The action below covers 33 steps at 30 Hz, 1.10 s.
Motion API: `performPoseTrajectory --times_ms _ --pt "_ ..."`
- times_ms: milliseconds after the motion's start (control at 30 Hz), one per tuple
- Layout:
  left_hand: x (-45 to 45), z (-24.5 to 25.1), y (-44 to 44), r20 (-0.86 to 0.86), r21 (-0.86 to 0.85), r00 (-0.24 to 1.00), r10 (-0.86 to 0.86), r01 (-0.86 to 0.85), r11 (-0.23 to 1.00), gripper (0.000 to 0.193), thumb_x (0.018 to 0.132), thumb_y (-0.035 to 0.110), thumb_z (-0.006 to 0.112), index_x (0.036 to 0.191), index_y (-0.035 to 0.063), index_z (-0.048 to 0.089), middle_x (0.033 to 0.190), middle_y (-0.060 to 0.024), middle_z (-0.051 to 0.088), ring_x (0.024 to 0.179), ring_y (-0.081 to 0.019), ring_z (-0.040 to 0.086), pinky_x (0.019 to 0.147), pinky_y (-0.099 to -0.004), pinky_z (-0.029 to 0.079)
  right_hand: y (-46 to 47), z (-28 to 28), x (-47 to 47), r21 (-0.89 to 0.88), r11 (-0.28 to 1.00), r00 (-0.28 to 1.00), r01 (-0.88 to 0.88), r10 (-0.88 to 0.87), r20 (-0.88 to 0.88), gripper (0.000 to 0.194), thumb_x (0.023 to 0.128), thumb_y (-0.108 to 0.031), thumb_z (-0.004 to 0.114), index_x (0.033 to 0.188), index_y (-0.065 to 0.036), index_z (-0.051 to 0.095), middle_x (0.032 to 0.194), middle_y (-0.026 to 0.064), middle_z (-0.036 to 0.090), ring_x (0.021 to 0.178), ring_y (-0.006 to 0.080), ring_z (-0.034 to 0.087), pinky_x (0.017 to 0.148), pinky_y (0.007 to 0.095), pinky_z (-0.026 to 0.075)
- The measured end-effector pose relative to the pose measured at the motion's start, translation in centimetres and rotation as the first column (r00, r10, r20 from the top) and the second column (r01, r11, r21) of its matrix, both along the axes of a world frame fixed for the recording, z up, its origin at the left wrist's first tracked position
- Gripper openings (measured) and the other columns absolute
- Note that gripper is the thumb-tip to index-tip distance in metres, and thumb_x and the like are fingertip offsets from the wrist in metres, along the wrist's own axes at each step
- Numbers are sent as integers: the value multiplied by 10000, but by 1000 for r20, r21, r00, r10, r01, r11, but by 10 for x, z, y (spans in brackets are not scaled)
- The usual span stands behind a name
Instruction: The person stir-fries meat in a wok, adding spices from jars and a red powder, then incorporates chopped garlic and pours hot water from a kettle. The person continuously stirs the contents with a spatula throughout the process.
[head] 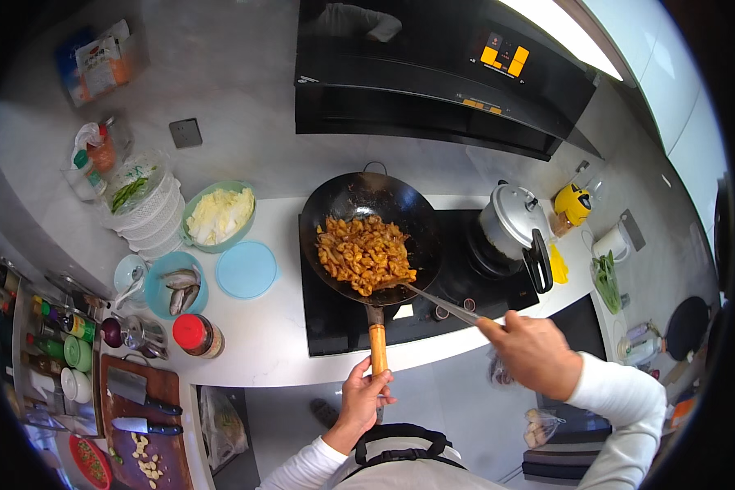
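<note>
A black wok (425, 226) with browned meat pieces (364, 251) in it stands on the left part of the black cooktop (337, 334). My left hand (364, 395) is closed around the end of the wok's wooden handle (377, 346). In my right hand (530, 352) is the handle of a metal spatula (444, 303); its blade lies at the lower edge of the meat, partly hidden by it. To the right of the wok, a lidded metal pressure cooker (511, 220) sits on the cooktop.
Left on the counter are a bowl of cabbage (220, 214), a blue bowl of fish (177, 285), a blue lid (246, 269) and a red-capped jar (196, 335). A cleaver (127, 386), a knife (147, 426) and sliced garlic lie on a cutting board (165, 471). The range hood (404, 104) hangs behind.
</note>
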<state>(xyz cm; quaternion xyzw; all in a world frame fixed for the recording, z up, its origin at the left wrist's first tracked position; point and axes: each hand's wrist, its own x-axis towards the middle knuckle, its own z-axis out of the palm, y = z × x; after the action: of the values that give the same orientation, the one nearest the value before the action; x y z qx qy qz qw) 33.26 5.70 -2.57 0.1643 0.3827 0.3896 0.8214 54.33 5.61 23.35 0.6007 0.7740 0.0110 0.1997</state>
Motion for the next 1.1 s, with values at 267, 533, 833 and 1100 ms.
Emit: performPoseTrajectory --times_ms 267,533,833,1100 --pt "-3 2 2 -22 5 1000 -11 11 1000 602 963 105 671 1491 70 384 969 -83 655 690 -96 596 636 -346 615 70 -53 44 162 982 981 99 -69 -181 393 848 -21 600 1224 -119 659 859 196 672 785 322 710 662 396 592" --pt "-1 0 -2 -39 -8 999 32 -32 999 570 981 94 637 1493 61 388 976 -108 654 703 -116 599 631 -350 609 174 41 126 -307 815 799 492 -563 -214 341 942 -85 563 1260 -57 684 848 108 739 682 164 731 613 297 583" --pt "1 3 -5 -126 -63 990 62 -71 995 583 997 43 580 1528 48 338 1008 -148 649 751 -150 609 669 -367 619 256 -116 183 -17 996 923 -93 79 -378 378 905 -251 669 1248 -96 656 982 188 727 860 412 692 765 458 570" --pt "0 10 1 -70 -75 997 13 -18 997 607 981 57 623 1518 45 341 1005 -128 650 745 -126 596 671 -340 607 169 -68 137 238 950 976 -200 215 -40 380 922 -260 645 1286 -148 633 772 128 635 636 321 670 568 431 541"
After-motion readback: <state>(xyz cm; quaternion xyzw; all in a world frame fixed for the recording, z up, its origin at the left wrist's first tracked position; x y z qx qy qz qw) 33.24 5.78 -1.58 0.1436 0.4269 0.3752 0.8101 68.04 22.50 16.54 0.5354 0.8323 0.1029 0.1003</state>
